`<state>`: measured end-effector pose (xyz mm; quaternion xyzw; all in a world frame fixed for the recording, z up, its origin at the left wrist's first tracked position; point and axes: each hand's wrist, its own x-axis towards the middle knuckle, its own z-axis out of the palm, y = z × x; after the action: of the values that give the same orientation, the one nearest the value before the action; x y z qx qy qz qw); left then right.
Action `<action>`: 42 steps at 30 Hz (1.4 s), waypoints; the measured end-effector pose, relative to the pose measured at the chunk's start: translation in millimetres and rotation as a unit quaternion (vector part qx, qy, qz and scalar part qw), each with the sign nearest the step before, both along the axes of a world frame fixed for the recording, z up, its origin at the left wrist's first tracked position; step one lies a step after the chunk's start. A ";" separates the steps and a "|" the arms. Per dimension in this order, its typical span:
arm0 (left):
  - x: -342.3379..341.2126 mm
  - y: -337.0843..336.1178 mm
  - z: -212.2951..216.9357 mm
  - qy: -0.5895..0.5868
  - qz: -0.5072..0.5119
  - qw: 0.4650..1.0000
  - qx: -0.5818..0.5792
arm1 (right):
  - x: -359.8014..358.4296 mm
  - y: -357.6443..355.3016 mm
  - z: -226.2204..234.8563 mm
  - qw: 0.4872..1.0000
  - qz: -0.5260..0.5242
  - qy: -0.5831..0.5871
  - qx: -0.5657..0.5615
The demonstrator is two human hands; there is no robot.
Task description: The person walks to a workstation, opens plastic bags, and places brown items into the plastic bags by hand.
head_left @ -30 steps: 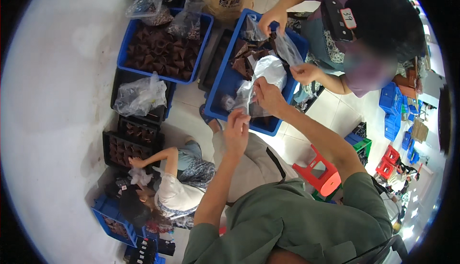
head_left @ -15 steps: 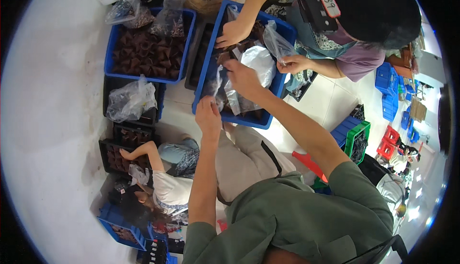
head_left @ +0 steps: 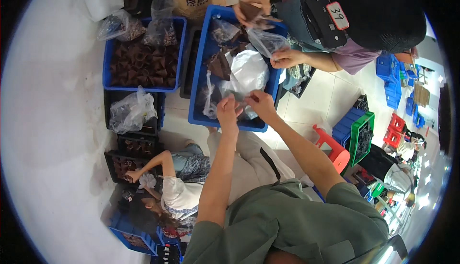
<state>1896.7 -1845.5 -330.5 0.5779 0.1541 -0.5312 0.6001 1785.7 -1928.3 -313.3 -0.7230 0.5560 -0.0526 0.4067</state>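
Both my hands are over the near end of a blue bin (head_left: 194, 96). My left hand (head_left: 229, 114) and my right hand (head_left: 260, 105) are close together, fingers pinched on what looks like the edge of a clear plastic bag (head_left: 241, 99). Just beyond them lies a shiny white plastic bag (head_left: 250, 70). Dark brown, folded-looking pieces (head_left: 219, 66) rest beside it, and another clear bag (head_left: 209, 98) lies along the bin's left side. Across the bin, a co-worker holds a brown piece (head_left: 251, 12) in one hand and a clear bag (head_left: 268, 42) in the other.
To the left stands another blue bin (head_left: 180, 55) full of brown cone-like pieces, with filled clear bags (head_left: 162, 31) on top. A crumpled clear bag (head_left: 132, 110) lies on a black crate. Another person crouches at lower left by black trays (head_left: 115, 165). A red stool (head_left: 335, 151) stands at right.
My right hand has come back from the bin's middle to beside my left hand, which has shifted right. The co-worker's hand has lifted out of the bin with a brown piece.
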 end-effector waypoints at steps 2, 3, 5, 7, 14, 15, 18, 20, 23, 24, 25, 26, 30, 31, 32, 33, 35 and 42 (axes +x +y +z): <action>12.9 -15.3 14.7 0.056 -0.037 0.997 0.037 | -4.7 9.2 23.5 0.997 -0.013 -0.076 0.029; 15.8 -18.3 18.9 0.110 -0.070 0.989 0.073 | -8.0 14.2 27.3 0.996 -0.015 -0.077 0.028; 13.2 -14.9 15.3 0.083 -0.083 0.991 0.065 | -13.0 22.2 34.4 0.970 0.123 -0.133 -0.163; 13.7 -6.7 8.4 0.054 -0.091 0.993 0.056 | -15.5 30.9 39.4 0.970 0.141 -0.128 -0.151; 19.5 22.1 18.2 -0.026 -0.043 0.999 -0.019 | -35.8 33.7 50.2 0.941 0.292 -0.136 -0.100; 20.1 23.3 23.9 -0.054 -0.040 0.997 -0.034 | -41.8 28.4 52.8 0.918 0.368 -0.129 -0.074; 19.0 23.8 42.1 -0.140 -0.120 0.983 0.021 | -59.0 15.5 44.2 0.985 0.102 -0.080 0.118; 17.6 31.8 47.2 -0.184 -0.120 0.976 -0.002 | -32.7 -2.3 63.1 0.978 0.000 -0.141 0.153; 9.4 33.8 56.2 -0.216 -0.113 0.969 -0.039 | -0.9 2.9 71.3 0.955 -0.005 -0.191 0.226; 9.8 36.6 54.2 -0.235 -0.118 0.964 -0.044 | 9.0 7.0 72.7 0.950 0.036 -0.217 0.224; 10.3 39.7 52.1 -0.253 -0.124 0.958 -0.049 | 15.1 9.3 76.1 0.949 0.041 -0.216 0.226; 11.3 43.7 50.2 -0.254 -0.119 0.959 -0.046 | 20.3 11.0 80.2 0.947 0.038 -0.178 0.266; 19.8 48.5 52.7 -0.223 -0.176 0.959 -0.018 | 21.1 14.7 73.3 0.920 -0.013 -0.156 0.359; 21.5 49.5 54.0 -0.208 -0.201 0.957 -0.009 | 20.0 15.8 70.7 0.907 -0.038 -0.164 0.386; 21.9 51.2 52.9 -0.208 -0.199 0.958 -0.009 | 18.8 15.8 68.3 0.907 -0.037 -0.163 0.386; 23.5 54.1 50.8 -0.223 -0.204 0.953 -0.033 | 20.7 15.6 67.3 0.881 -0.089 -0.176 0.431; 24.6 60.0 48.1 -0.241 -0.206 0.947 -0.056 | 24.5 16.0 62.1 0.849 -0.138 -0.188 0.474; 10.6 78.8 59.5 -0.109 -0.013 0.994 0.004 | 25.5 8.2 52.2 0.972 -0.109 -0.153 0.143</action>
<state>1907.3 -1766.8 -271.0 0.6366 0.0822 -0.4718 0.6045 1811.2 -1920.1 -261.1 -0.5758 0.5642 -0.1268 0.5780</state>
